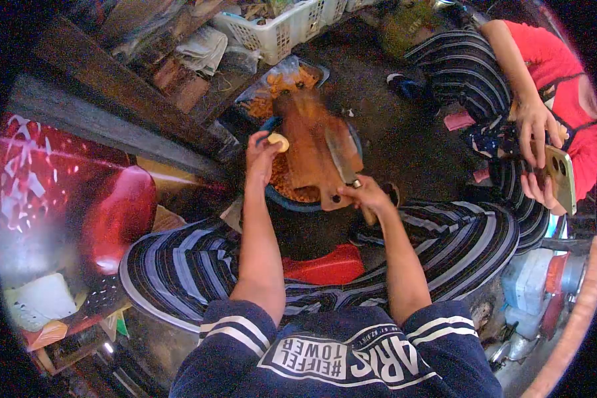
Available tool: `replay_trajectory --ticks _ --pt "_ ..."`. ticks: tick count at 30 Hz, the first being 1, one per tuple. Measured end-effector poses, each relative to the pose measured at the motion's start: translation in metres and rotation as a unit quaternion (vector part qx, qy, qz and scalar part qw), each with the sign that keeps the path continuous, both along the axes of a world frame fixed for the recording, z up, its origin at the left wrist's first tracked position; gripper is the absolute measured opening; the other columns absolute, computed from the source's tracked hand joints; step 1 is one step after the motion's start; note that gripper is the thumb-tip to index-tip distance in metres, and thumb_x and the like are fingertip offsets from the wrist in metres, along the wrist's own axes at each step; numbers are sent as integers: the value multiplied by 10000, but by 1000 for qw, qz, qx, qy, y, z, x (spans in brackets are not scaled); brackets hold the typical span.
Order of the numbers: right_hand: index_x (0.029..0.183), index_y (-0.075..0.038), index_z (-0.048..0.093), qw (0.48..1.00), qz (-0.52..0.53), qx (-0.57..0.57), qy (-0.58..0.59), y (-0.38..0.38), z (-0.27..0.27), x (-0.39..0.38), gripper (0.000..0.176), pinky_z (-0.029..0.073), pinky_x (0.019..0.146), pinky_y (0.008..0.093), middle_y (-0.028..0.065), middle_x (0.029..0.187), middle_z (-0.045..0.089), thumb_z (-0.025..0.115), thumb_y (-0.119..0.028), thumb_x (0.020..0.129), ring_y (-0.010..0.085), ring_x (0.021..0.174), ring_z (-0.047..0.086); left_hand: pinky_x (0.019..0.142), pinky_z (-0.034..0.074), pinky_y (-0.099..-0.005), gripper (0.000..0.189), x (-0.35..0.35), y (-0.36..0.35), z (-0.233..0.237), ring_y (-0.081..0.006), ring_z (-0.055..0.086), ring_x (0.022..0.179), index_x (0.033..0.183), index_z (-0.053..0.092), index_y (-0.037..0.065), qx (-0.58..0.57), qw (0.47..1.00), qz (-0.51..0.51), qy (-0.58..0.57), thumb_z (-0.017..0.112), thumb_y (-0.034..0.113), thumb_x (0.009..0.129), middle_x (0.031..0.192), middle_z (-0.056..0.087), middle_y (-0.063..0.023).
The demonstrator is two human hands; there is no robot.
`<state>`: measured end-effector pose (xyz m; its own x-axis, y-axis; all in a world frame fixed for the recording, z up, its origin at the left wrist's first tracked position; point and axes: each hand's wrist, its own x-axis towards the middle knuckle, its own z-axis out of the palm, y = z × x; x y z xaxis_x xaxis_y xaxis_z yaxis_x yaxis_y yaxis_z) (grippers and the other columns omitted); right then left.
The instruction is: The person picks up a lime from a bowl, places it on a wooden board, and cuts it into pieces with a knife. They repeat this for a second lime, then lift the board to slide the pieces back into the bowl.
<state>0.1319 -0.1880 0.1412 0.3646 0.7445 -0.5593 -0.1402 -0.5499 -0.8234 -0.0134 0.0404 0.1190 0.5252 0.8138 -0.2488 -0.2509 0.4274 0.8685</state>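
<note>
My left hand [261,161] is closed on a pale yellow, rounded piece of food [278,142] whose exact kind I cannot make out. It is at the left edge of a wooden cutting board [310,149]. The board lies across a blue basin [297,207] that holds small orange pieces [282,178]. In my right hand [369,195] is the wooden handle of a kitchen knife [340,151]. Its broad blade points away from me over the board's right side.
Beyond the board stands a tray [324,71] of orange pieces, partly covered by plastic. A white plastic crate [272,38] is behind it. At right sits another person [544,119] in red, holding a phone [561,178]. Wooden beams [126,99] run along the left.
</note>
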Motion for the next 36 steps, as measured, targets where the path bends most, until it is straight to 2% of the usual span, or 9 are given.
replay_trajectory --ticks 8,10,11,12,14,15,17,27,36 --pt "881 -9 565 990 -56 -49 -123 4 -51 -66 321 369 354 237 29 648 558 701 -231 693 80 424 461 723 470 -280 363 14 -16 -14 -181 562 839 1007 533 47 76 985 -54 143 621 -51 668 920 569 -83" --pt "881 9 562 965 -19 -8 -263 5 -54 -73 335 427 433 313 101 702 579 689 -235 690 183 484 536 722 476 -284 348 18 -21 -33 -183 568 842 992 544 49 124 979 -17 159 624 -41 666 937 569 -88" --pt "911 20 547 881 4 18 -473 -2 -47 -78 327 456 574 402 177 772 590 640 -220 710 325 626 575 733 468 -299 327 19 -21 -42 -208 570 841 982 560 53 157 969 -21 189 632 -16 671 933 572 -100" --pt "911 20 547 881 5 19 -473 1 -33 -79 327 456 574 402 177 772 590 640 -220 710 325 626 575 733 468 -299 327 20 -20 -54 -208 571 841 982 560 53 157 969 -20 189 632 -16 671 933 572 -100" --pt "937 31 525 893 -79 36 -441 7 -14 -82 311 427 688 463 227 791 580 581 -197 734 408 777 546 746 457 -322 323 24 -21 -71 -238 573 833 983 571 56 381 873 12 306 645 11 673 903 569 -114" --pt "937 31 525 893 -78 35 -442 11 -9 -81 311 427 688 463 227 791 580 581 -197 734 408 777 546 739 447 -335 322 22 -32 -40 -251 565 779 987 579 62 342 889 26 303 654 32 676 825 561 -122" --pt "875 39 518 916 -31 0 -400 20 -4 -76 253 443 585 474 242 686 559 566 -172 745 406 652 554 706 449 -318 304 24 -13 -105 -226 558 739 966 581 62 330 904 64 265 659 35 674 784 555 -106" --pt "805 51 490 913 17 32 -407 53 -4 -89 205 446 573 473 272 717 554 524 -151 796 426 689 553 560 432 -241 165 8 -28 -39 -111 526 625 807 571 36 82 976 83 184 673 49 677 698 554 -31" --pt "787 38 473 885 38 -30 -464 58 -16 -93 226 469 576 476 271 717 563 484 -184 831 423 669 566 555 429 -253 191 15 -29 -39 -126 527 605 778 573 22 128 943 120 282 704 51 642 682 568 -48"
